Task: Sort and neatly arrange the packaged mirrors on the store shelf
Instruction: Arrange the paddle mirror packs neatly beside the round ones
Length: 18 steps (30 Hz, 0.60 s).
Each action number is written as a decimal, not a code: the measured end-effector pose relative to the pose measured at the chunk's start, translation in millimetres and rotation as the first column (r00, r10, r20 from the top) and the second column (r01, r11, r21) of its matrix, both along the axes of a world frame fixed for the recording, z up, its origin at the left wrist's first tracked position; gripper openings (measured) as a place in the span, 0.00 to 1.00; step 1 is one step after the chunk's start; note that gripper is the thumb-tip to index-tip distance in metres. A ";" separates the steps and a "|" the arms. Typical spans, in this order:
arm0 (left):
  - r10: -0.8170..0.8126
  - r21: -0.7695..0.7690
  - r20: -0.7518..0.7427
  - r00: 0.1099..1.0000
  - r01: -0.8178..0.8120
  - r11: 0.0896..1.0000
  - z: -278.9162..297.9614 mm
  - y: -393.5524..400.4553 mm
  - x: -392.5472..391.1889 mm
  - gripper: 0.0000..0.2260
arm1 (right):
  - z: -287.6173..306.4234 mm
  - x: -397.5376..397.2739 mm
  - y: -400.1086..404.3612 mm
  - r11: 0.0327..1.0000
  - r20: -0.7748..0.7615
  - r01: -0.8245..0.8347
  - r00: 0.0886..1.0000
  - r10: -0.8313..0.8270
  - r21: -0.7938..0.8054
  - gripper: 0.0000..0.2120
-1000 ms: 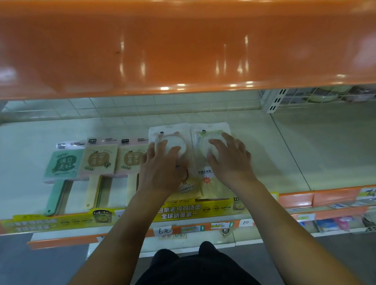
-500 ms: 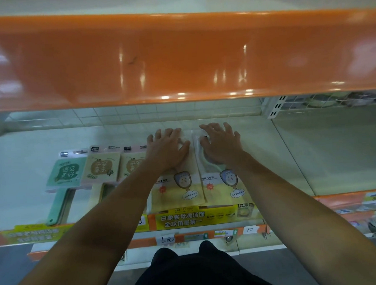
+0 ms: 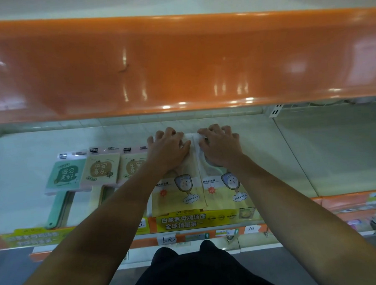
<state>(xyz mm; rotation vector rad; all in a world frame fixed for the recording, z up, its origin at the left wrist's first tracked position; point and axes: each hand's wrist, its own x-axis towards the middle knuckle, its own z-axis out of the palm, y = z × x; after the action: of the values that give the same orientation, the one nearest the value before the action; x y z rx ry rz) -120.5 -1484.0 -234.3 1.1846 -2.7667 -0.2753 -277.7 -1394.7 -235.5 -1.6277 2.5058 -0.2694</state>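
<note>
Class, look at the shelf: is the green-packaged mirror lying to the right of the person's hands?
No, the green-packaged mirror lies at the far left of the row, left of both the left hand and right hand.

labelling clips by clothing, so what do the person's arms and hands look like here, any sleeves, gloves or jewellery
Both forearms are bare up to the frame edge: no sleeves show. The left hand and the right hand wear no gloves, and no watch or bracelet shows on either wrist. A small dark spot sits by the right hand's forefinger; whether it is a ring cannot be told. Dark clothing shows at the bottom of the view.
</note>
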 end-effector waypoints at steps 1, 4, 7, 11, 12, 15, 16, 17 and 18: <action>0.003 -0.010 0.007 1.000 -0.003 1.000 -0.3 1.5 -0.4 0.23 | 0.4 0.5 0.6 1.000 0.004 0.007 1.000 -0.007 0.006 0.21; 0.011 -0.046 0.018 1.000 -0.010 0.999 1.5 14.7 3.8 0.25 | 3.7 5.7 12.2 0.999 0.014 0.035 0.999 -0.035 -0.016 0.22; 0.012 -0.038 0.017 1.000 -0.011 0.999 3.8 41.3 16.0 0.24 | 10.0 16.3 36.6 0.998 0.025 0.046 0.999 -0.045 -0.034 0.23; 0.007 -0.030 0.008 1.000 -0.007 1.000 4.0 73.7 31.8 0.22 | 10.1 32.5 70.2 0.996 0.059 0.082 0.995 -0.084 0.031 0.19; 0.019 -0.012 0.019 1.000 -0.019 1.000 2.5 79.2 34.7 0.22 | 8.0 36.4 76.4 0.997 0.047 0.071 0.996 -0.073 0.044 0.19; 0.013 0.011 0.059 0.998 -0.014 1.000 -3.9 88.2 40.5 0.24 | 4.2 41.7 84.4 0.996 0.057 0.063 0.996 -0.067 0.057 0.22; 0.002 0.006 0.061 0.998 -0.003 1.000 -5.2 89.1 42.4 0.25 | 3.5 41.3 84.3 0.996 0.079 0.063 0.995 -0.068 0.060 0.22; -0.007 0.001 0.061 0.998 0.007 1.000 -6.4 88.3 43.7 0.25 | 3.4 40.4 83.9 0.996 0.099 0.057 0.993 -0.063 0.063 0.23; -0.015 -0.001 0.061 0.998 0.015 1.000 -7.3 87.0 44.8 0.25 | 3.3 38.9 83.7 0.997 0.114 0.047 0.992 -0.054 0.063 0.23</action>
<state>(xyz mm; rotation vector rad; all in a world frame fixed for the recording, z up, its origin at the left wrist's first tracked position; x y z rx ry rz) -75.7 -1397.0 -241.6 1.1925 -2.8282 -0.2427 -238.7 -1311.1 -232.2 -1.4837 2.4470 -0.2829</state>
